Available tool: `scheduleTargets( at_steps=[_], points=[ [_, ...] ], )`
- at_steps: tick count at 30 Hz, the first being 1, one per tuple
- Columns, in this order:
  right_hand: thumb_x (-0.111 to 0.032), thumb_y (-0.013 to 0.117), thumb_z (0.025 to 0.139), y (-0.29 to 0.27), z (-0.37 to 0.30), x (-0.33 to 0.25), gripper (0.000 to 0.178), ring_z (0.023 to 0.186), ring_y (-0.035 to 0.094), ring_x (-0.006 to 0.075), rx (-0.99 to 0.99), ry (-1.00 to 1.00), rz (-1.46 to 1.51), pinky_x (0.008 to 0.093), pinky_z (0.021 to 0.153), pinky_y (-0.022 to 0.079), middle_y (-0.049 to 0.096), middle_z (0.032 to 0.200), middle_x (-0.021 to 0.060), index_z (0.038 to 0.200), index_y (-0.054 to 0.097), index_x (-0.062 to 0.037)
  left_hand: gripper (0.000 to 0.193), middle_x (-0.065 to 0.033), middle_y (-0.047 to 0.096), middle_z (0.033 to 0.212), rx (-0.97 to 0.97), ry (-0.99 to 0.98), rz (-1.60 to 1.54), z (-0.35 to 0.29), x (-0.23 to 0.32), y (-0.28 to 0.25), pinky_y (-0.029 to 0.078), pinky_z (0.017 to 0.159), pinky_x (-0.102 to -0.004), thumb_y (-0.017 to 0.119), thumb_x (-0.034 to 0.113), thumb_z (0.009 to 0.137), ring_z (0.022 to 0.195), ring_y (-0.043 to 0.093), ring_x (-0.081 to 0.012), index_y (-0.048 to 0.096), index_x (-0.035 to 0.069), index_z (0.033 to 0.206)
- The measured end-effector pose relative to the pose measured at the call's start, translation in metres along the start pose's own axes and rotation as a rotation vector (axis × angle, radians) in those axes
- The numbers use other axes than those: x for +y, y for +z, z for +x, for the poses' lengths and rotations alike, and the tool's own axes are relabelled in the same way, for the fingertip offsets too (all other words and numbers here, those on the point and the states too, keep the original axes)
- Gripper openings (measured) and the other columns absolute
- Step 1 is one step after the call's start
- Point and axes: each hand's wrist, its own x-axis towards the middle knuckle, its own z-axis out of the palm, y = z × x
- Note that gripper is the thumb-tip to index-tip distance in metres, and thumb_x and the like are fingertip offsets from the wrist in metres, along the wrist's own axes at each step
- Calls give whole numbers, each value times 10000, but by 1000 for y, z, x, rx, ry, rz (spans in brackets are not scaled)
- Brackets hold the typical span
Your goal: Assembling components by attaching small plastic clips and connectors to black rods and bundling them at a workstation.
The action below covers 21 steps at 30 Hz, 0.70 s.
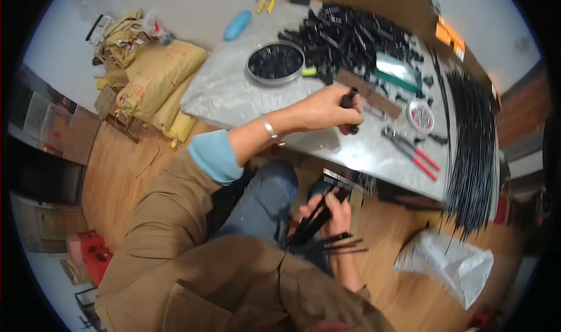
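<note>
My left hand (pixel 324 109) is closed around a short black rod-like piece (pixel 349 101) above the front part of the grey table (pixel 222 95). Below the table edge, near my lap, my right hand (pixel 338 214) grips a bundle of black strips (pixel 310 227). Several thin black ends stick out past its wrist. Beyond the left hand lie a brown flat bar (pixel 374 97) and a green box with a shiny clear top (pixel 398 72). Red-handled pliers (pixel 416 155) rest to its right, beside a small round tin (pixel 421 116).
A large heap of black parts (pixel 356 37) covers the back of the table, with a round metal dish (pixel 273 82) of black pieces beside it. Long black wires (pixel 470 151) overhang the right edge. Yellow sacks (pixel 158 75) sit left; a plastic bag (pixel 450 265) lies right.
</note>
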Motion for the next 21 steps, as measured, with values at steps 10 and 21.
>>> scheduleTargets(
  at_steps=[10,21],
  points=[
    [-225,506,958,32,-14,24,250,705,662,250,-91,-140,-178,387,635,584,606,822,123,1077,464,-9,243,-66,623,908,215,-173,-788,-124,-86,30,515,736,-284,603,150,896,855,609,-152,596,-3,1085],
    [-218,424,972,40,-28,28,227,614,605,195,-86,-133,-138,411,629,587,563,786,105,1025,464,-1,244,-58,609,964,186,-80,-870,-130,-86,58,495,821,-301,597,156,909,920,587,-159,564,39,1122]
  ],
)
